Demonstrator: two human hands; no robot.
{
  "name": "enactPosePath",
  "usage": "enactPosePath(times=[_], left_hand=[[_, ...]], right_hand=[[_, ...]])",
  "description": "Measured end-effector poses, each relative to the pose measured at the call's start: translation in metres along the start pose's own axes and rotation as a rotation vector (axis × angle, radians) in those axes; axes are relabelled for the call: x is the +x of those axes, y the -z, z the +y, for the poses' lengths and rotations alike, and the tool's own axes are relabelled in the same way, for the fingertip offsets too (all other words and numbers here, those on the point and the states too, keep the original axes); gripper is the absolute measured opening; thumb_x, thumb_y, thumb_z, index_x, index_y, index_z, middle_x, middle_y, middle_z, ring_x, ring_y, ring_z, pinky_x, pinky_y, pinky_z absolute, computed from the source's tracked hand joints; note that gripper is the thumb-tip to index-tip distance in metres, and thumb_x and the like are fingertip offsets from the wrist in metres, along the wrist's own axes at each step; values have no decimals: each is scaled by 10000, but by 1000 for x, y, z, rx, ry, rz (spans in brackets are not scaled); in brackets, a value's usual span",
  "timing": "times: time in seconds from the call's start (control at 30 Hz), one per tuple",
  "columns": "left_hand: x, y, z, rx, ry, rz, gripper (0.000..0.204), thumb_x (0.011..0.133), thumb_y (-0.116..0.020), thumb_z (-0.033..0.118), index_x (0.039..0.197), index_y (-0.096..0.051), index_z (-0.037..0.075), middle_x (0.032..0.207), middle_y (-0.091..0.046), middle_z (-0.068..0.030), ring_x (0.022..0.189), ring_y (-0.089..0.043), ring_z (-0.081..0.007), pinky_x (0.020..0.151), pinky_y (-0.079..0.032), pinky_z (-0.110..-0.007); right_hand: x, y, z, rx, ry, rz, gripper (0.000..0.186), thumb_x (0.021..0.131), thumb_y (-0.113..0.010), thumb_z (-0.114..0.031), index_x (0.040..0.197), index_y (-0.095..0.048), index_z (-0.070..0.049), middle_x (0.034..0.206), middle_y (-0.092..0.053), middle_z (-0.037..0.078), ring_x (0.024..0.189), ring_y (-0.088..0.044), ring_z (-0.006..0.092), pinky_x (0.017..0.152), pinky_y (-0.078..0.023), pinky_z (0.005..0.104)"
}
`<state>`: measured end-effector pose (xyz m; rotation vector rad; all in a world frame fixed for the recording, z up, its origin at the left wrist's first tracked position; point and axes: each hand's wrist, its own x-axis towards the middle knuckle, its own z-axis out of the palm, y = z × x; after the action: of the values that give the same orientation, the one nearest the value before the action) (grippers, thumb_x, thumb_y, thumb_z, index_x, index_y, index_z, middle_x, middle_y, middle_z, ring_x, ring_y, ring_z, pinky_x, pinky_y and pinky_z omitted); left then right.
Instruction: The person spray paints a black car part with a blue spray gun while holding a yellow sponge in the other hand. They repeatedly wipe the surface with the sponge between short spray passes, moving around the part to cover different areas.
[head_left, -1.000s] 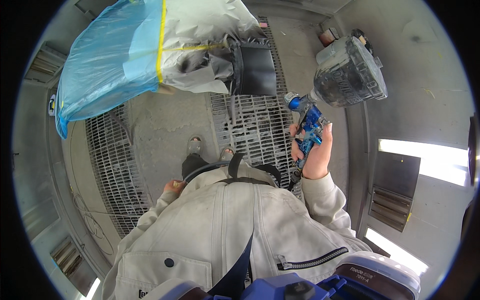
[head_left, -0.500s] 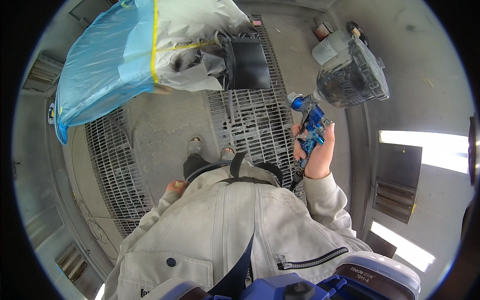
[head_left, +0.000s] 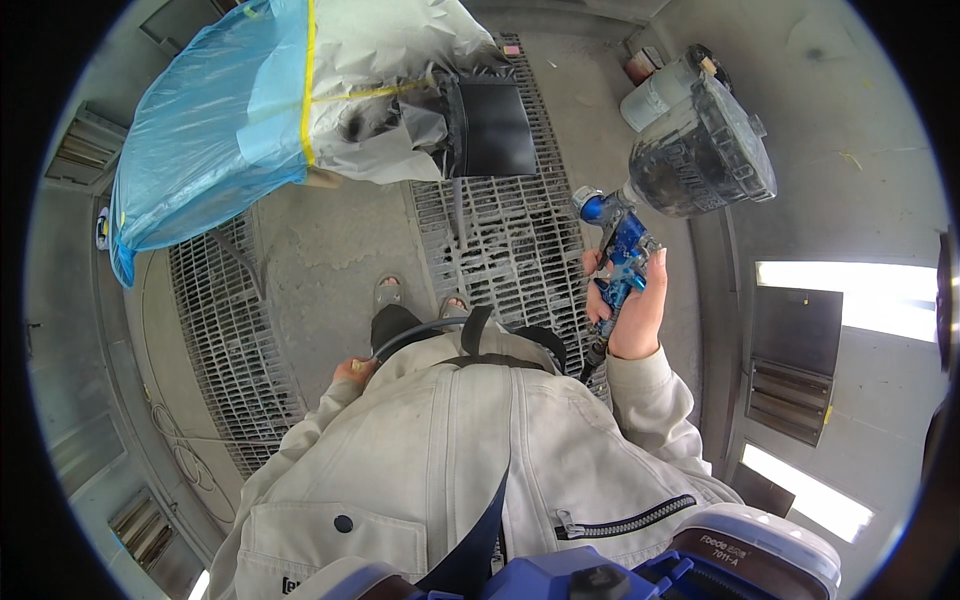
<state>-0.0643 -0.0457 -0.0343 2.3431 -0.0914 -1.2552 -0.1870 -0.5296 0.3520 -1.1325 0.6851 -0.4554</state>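
Note:
My right hand is wrapped round the grip of a blue spray gun, held out at my right side. A large dark, paint-smeared cup is fixed to the gun and tilts up to the right. Down by my left hip, my left hand closes on a dark air hose, which runs across the front of my waist. Ahead stands a car-like body under blue plastic film and white masking sheet. A glossy black panel shows at the sheet's right edge, apart from the gun.
Metal floor gratings run along both sides of a concrete strip. Cans stand by the right wall, behind the cup. A coiled hose lies at the left wall. Bright lamps and louvred vents line the right wall.
Very little differs. The spray gun and its cup have shifted slightly left, and the hose by my left hand sits a touch higher. Both hands keep their hold.

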Motion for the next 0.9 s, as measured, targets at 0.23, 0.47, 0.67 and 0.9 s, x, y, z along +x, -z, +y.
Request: enactPosePath(times=[0.23, 0.47, 0.67, 0.9], left_hand=[[-2, 0, 2, -27, 15, 8, 566, 880, -799, 586, 1102, -807, 66, 1024, -815, -131, 958, -773, -263, 898, -592, -392], [-6, -2, 3, -7, -7, 35, 543, 888, -804, 566, 1111, -804, 71, 1022, -814, -133, 961, -773, -263, 893, -593, -395], [-26, 5, 15, -72, 11, 54, 528, 900, -795, 551, 1096, -803, 61, 1007, -813, -126, 941, -769, -259, 886, -592, -391], [-22, 10, 18, -13, -5, 51, 526, 903, -783, 562, 1093, -805, 72, 1004, -813, -127, 939, -771, -267, 889, -592, -393]], right_hand=[[-2, 3, -1, -5, 3, -32, 757, 1097, -314, -668, 1217, -603, 21, 971, -665, 92, 478, -442, 92, 443, -395, 258], [-4, 2, -2, -13, 22, -32, 745, 1100, -318, -660, 1231, -598, 17, 969, -650, 85, 480, -437, 89, 442, -391, 254], [-4, 1, -1, -21, 3, -36, 734, 1100, -323, -649, 1236, -601, 17, 978, -659, 82, 486, -443, 86, 446, -389, 252], [-4, 4, 0, -13, 5, -47, 726, 1102, -322, -642, 1241, -604, 13, 982, -663, 83, 491, -447, 91, 453, -389, 260]])
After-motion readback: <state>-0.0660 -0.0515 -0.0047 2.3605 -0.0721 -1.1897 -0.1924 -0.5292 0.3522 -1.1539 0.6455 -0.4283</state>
